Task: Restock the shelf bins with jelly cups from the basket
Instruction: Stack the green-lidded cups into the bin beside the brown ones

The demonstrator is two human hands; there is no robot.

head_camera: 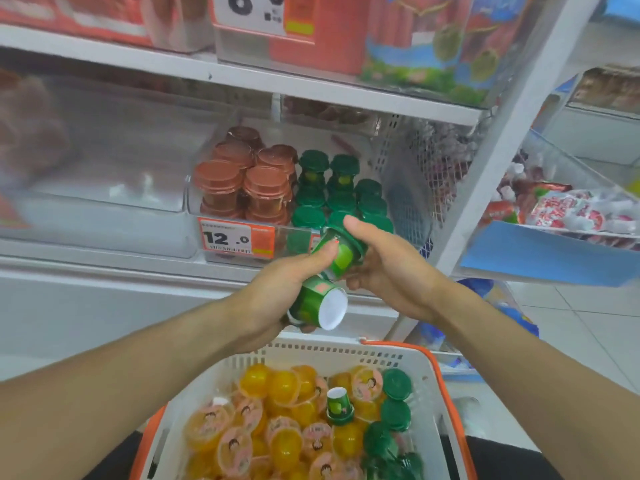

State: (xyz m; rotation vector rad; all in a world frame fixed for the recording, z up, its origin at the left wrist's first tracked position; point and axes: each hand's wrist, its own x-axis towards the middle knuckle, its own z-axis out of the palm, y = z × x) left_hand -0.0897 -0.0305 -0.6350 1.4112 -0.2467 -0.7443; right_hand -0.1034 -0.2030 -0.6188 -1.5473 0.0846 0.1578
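Green jelly cups occupy both hands, held in front of the clear shelf bin (242, 216) that serves as the reference point here. The left hand (277, 292) grips one green cup (313, 304) lying on its side, white base turned toward the camera, below the bin's front lip. The right hand (384, 268) curls around a second green cup (341, 252), tilted, thumb over its green lid, just in front of the bin's front wall. The two cups touch end to end.

Inside the bin, stacked brown jelly cups (242, 183) fill the left half and stacked green-lidded cups (332, 192) fill the right half. The nearest green stacks sit against the front wall, directly behind the right thumb. An orange price tag (235, 239) reading 12.0 is fixed to the bin's front face, left of the hands. Open room remains above the stacks, under the upper shelf edge (242, 81).

Below the bin, the white basket (346, 355) with orange rim holds yellow jelly cups (277, 427) across its left and centre, and green cups (394, 410) along its right wall.
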